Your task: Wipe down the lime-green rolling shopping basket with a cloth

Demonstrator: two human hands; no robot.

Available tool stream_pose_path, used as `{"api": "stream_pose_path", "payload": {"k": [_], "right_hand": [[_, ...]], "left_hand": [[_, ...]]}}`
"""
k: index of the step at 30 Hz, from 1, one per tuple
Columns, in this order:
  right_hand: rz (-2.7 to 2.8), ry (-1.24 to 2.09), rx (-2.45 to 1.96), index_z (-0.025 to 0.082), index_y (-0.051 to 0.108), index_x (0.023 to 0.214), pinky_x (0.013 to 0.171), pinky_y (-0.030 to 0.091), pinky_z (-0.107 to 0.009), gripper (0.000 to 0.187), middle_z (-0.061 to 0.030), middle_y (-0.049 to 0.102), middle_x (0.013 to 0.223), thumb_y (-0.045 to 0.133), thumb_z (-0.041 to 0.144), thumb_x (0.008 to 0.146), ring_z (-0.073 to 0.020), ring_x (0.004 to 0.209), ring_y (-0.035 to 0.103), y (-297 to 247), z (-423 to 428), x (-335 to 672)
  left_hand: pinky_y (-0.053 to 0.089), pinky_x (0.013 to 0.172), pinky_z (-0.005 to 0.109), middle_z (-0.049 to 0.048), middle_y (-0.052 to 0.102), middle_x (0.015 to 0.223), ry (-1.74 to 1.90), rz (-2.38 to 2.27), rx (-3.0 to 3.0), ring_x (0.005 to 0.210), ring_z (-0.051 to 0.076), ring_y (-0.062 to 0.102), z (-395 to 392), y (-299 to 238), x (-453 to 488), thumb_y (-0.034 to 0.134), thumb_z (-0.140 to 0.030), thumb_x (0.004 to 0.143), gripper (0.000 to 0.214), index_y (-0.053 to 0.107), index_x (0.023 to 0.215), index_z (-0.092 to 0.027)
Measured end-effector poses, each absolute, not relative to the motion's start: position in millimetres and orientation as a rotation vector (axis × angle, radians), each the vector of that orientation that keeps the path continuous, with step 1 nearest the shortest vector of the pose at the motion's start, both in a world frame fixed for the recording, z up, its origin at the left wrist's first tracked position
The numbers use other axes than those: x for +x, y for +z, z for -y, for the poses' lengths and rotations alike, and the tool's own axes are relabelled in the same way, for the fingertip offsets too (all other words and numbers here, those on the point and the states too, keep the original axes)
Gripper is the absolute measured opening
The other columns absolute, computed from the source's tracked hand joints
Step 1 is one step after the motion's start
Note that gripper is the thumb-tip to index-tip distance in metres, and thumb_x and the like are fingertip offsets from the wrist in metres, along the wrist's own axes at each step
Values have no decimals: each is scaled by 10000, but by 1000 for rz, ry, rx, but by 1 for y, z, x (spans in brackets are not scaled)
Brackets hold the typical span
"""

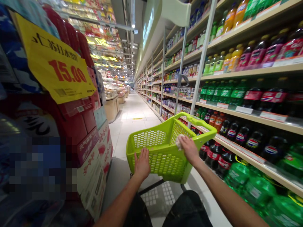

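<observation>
shelves [236, 73] line the aisle [127, 110]; in your head view, the cart [165, 161] stands close before you. your open left hand [142, 164] rests at its near side, likely steadying it, while your right hand [188, 148] grips a cloth [179, 142], apparently bunched to press the rim.

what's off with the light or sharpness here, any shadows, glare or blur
In the head view, the cart throws a holed shadow and glare whitens the far floor; also in the head view, pixelation hides part of the left stack, and lower-right bottles look stretched.
</observation>
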State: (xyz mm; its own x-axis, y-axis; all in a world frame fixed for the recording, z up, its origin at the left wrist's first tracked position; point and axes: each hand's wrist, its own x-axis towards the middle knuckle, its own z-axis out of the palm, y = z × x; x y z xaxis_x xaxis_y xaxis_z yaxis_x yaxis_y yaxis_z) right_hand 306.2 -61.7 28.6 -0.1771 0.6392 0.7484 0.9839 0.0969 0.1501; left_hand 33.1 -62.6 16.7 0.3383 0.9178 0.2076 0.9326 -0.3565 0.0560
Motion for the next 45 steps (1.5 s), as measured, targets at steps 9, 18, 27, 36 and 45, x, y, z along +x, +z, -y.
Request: {"api": "stream_pose_path", "payload": {"k": [9,18,27,36,45], "right_hand": [[2038,-876,-1474,173,555,1148,935,370,-399,457,-91,590,1164,360,10,768,-225,1138,468,19,55,276],[1501,-973,-1832,76,572,1107,923,346,-429,390,-193,543,1175,316,81,814,-277,1129,447,80,77,404],[2100,-865,-1481,191,587,1113,964,356,-408,404,-81,567,1199,375,63,795,-220,1165,448,40,65,331],[1699,-998,-1694,124,534,1173,941,368,-413,426,-142,524,1224,368,90,782,-259,1166,430,56,75,389],[1767,-748,-1679,118,544,1146,944,360,-419,460,-151,518,1232,366,30,731,-258,1168,430,39,38,335]], "left_hand": [[76,1068,548,83,211,1453,-330,1554,-2641,1342,216,164,66,20,71,372,-151,676,700,243,1363,-108],[96,1058,560,92,208,1452,-289,1680,-2547,1341,235,162,63,20,68,390,-138,662,716,244,1362,-106],[101,1065,543,67,214,1449,-283,1690,-2528,1335,212,188,62,21,54,387,-114,661,716,249,1363,-127],[155,1053,551,93,280,1429,-356,1896,-2293,1318,229,236,60,13,10,370,-102,664,686,287,1345,-111],[177,1043,545,132,292,1422,-325,1990,-2298,1310,261,244,65,20,11,418,-136,643,696,305,1328,-94]]}}
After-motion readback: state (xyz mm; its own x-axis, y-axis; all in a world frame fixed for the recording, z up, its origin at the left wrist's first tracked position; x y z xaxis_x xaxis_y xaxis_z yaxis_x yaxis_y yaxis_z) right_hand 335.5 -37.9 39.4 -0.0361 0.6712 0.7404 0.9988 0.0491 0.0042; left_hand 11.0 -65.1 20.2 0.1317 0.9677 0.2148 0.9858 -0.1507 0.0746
